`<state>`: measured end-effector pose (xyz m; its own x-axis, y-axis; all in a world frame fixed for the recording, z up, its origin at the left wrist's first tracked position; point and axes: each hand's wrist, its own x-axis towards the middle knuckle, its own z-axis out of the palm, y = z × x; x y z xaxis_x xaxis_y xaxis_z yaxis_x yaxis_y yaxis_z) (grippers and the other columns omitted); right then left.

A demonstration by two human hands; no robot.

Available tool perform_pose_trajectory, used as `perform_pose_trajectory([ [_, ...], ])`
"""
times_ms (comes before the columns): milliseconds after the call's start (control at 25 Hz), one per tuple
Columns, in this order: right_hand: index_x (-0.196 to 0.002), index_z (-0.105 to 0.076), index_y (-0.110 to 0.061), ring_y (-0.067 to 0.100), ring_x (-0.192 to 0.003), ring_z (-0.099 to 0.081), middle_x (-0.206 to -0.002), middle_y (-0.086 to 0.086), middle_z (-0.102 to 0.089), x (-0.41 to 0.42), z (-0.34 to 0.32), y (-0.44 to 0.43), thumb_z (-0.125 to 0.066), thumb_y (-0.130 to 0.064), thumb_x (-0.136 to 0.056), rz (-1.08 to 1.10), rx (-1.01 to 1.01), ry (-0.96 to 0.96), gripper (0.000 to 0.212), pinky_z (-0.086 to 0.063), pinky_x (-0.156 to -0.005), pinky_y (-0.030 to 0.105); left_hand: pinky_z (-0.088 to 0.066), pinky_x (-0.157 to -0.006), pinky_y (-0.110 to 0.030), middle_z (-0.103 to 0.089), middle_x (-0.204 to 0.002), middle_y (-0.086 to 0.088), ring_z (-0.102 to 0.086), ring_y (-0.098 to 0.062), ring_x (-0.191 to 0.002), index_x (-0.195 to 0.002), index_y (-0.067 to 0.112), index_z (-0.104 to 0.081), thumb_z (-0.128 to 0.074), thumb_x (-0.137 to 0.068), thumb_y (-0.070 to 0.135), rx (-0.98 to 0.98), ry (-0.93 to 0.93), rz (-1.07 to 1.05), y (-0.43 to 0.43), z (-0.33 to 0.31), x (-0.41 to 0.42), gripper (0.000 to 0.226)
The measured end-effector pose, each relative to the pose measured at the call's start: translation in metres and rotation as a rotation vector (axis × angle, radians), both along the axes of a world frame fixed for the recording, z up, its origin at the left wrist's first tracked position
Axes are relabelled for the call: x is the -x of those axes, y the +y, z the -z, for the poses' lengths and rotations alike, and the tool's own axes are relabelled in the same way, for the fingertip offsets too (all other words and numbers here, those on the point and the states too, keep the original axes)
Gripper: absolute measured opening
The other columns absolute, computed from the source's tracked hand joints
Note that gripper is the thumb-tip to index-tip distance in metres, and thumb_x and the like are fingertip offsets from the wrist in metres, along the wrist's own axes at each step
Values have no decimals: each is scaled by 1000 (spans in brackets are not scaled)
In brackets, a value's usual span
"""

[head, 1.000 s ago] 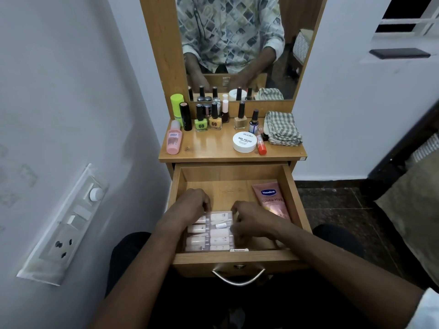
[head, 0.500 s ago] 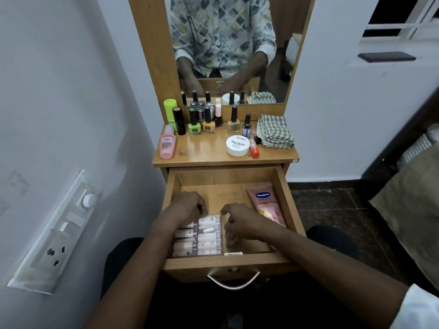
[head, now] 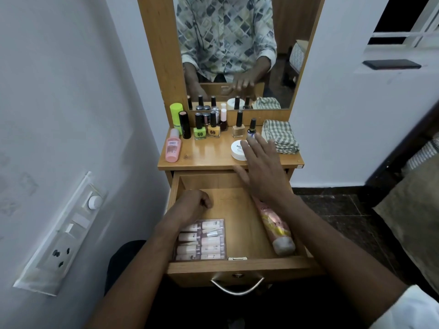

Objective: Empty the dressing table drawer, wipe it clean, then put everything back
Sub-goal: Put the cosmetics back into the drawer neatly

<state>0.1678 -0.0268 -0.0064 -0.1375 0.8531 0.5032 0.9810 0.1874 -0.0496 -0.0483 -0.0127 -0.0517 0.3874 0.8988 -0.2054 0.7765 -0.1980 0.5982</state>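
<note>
- Drawer (head: pixel 273 264): wooden, pulled fully out beneath the dressing table top (head: pixel 209 157); metal handle (head: pixel 237 288) on the front wall; much of the floor is bare.
- Clear case (head: pixel 204 241) of small pale bottles: lies flat in the drawer's front left corner.
- Pink tube (head: pixel 276 227): lies along the drawer's right wall, cap toward the front, upper part hidden by the right forearm.
- Left hand (head: pixel 194 203): inside the drawer at the far end of the case, fingers curled into a fist, nothing seen held; the wrist crosses the case's far corner.
- Right hand (head: pixel 263 172): raised over the table's front edge, fingers straight and spread, holding nothing, tips over the white jar (head: pixel 237 151).
- Table top, left to right: pink bottle (head: pixel 172 148) lying down, green canister (head: pixel 177 117), black tube (head: pixel 184 124), green (head: pixel 200 130), yellow (head: pixel 213 129) and beige (head: pixel 238 128) nail polishes, a small dark-capped bottle (head: pixel 252 129), a folded checked cloth (head: pixel 280 136).
- Mirror (head: pixel 228 43): behind the row, reflecting the person's patterned shirt.
- Switch panel (head: pixel 64 233): on the left wall.
</note>
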Motion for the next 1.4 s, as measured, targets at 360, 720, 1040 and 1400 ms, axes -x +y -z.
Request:
perform_pose_trajectory([
  [360, -124, -49, -13, 29, -112, -52, -125, 13, -56, 5, -4, 22, -60, -37, -91, -92, 185, 66, 42, -37, -97, 40, -52, -81, -21, -67, -83, 5, -66, -13, -86, -88, 11, -75, -48, -84, -12, -11, 20, 80, 3, 5, 1, 36],
  [720, -151, -31, -26, 13, -128, -34, -143, -2, -35, -5, 19, -53, -74, -35, -82, -504, 745, -38, 82, -29, -101, 23, -55, -79, -23, -70, -83, 12, -67, -9, -86, -86, 20, -77, -53, -86, -3, 99, 12, 110, 3, 6, -2, 33],
  [1040, -148, -32, -27, 14, -131, -41, -147, -7, -36, -8, 44, -58, -74, -26, -82, -532, 1110, 128, 78, -39, -109, 35, -50, -76, -14, -74, -95, 9, -66, 1, -88, -98, 21, -77, -69, -89, 21, 119, -126, 201, -10, 3, -14, 12],
  [1400, -135, -54, -31, 5, -113, -49, -136, -10, -43, -7, 45, -59, -64, -23, -91, -597, 951, 154, 47, -46, -90, 21, -51, -72, -24, -67, -89, 9, -60, -7, -78, -96, 19, -71, -65, -92, 33, -507, -347, -444, -10, -44, -15, 16],
])
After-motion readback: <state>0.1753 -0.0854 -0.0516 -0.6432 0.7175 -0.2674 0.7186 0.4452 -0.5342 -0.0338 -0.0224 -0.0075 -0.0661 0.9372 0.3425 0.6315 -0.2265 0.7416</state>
